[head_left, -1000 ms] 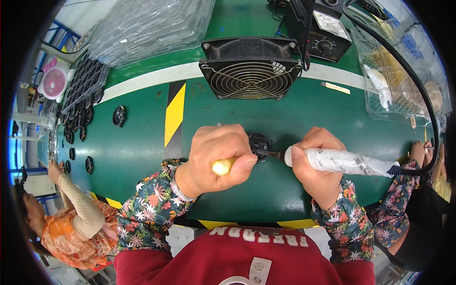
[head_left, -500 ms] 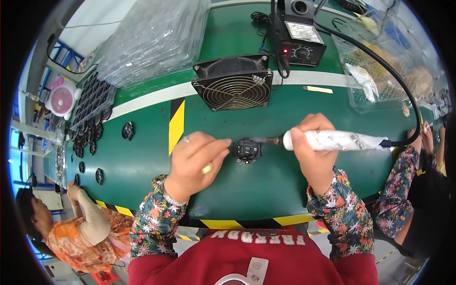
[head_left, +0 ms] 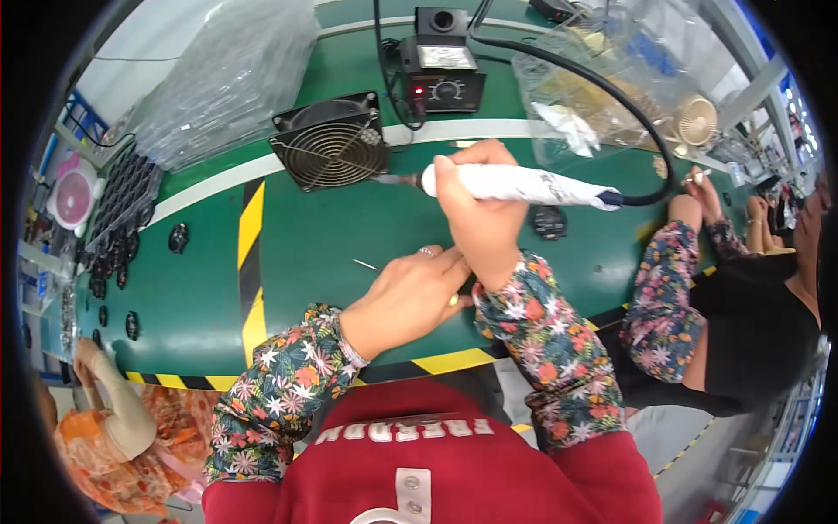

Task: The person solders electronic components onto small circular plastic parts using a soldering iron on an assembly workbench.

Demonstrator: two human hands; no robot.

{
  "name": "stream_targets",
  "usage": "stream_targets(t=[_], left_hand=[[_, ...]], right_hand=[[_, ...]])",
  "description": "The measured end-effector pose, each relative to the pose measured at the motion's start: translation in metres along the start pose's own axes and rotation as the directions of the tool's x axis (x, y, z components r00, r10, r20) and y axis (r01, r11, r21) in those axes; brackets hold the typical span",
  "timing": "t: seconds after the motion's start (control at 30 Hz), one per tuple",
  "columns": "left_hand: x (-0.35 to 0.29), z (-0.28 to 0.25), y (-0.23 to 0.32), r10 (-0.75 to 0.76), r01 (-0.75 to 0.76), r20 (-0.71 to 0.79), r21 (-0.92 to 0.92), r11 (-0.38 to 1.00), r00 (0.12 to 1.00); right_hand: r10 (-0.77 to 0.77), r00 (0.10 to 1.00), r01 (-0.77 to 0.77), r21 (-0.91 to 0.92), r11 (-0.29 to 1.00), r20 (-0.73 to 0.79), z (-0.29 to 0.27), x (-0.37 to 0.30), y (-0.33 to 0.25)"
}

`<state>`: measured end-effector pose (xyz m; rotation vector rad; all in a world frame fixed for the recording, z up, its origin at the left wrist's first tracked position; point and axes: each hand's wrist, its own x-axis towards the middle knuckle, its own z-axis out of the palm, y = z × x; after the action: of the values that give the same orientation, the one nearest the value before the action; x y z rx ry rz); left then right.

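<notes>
Green worktop (head_left: 349, 227) lies bare at nine o'clock of the hands. Right hand (head_left: 480, 218) is clamped on a soldering iron (head_left: 515, 185), tip toward the fan (head_left: 333, 153). Left hand (head_left: 406, 301) rests loosely curled beside it. Clear bag (head_left: 218, 79) holds black parts.

Small yellowish piece (head_left: 453, 300) under left hand (head_left: 406, 301): mostly hidden by fingers, kind unclear. Soldering iron (head_left: 515, 184) grip covered by right hand (head_left: 478, 218); tip before fan (head_left: 332, 151) too small to make out. Thin sliver (head_left: 365, 265) left of left hand: possibly wire. Dark parts (head_left: 109, 262) far left of fan: blurred.
</notes>
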<state>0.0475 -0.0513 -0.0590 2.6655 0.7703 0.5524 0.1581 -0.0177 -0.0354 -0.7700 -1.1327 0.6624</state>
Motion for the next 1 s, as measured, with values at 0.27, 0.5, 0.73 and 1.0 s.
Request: stream_targets(t=[0.27,0.5,0.73,1.0], left_hand=[[-0.043,-0.005,0.001,-0.108,0.133,-0.187,0.129,0.983,0.977],[-0.088,-0.019,-0.018,-0.222,0.313,-0.389,0.187,0.931,0.894],[-0.091,-0.008,-0.024,-0.191,0.288,-0.418,0.182,0.94,0.888],[-0.114,-0.038,-0.055,-0.194,0.305,-0.341,0.312,0.9,0.92]], right_hand=[[-0.12,0.987,0.13,-0.097,0.987,0.105,0.001,-0.002,0.008],[-0.016,0.986,0.013,0.021,1.0,0.165,0.005,-0.008,0.005],[-0.055,0.99,0.07,-0.107,0.992,0.134,-0.005,-0.008,0.013],[-0.025,0.991,0.047,-0.174,0.984,0.13,-0.008,-0.01,0.019]])
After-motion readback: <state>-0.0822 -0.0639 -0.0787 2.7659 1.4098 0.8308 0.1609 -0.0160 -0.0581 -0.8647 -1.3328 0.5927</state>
